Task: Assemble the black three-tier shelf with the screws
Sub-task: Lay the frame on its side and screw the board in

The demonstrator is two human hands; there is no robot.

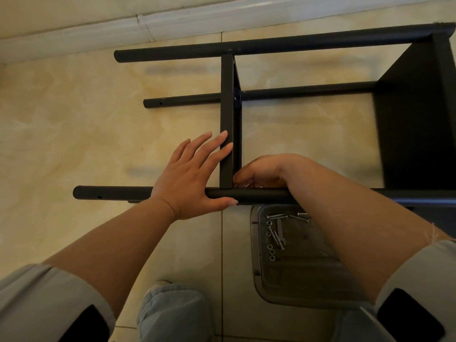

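Note:
The black shelf lies on its side on the tile floor. Its three poles run left to right: far pole [246,49], middle pole [187,99], near pole [111,193]. A middle shelf panel [227,99] stands edge-on between them, and an end panel [417,119] is at the right. My left hand [190,176] lies flat, straight fingers against the middle panel, thumb along the near pole. My right hand [261,171] is curled behind the near pole where it meets the middle panel; its fingertips are hidden. Loose screws [276,215] lie in a tray.
A clear plastic tray [256,267] sits on the floor just in front of the near pole, holding screws, washers and a small wrench [280,233]. A white baseboard [148,28] runs along the wall behind the shelf. My knee [172,312] is below.

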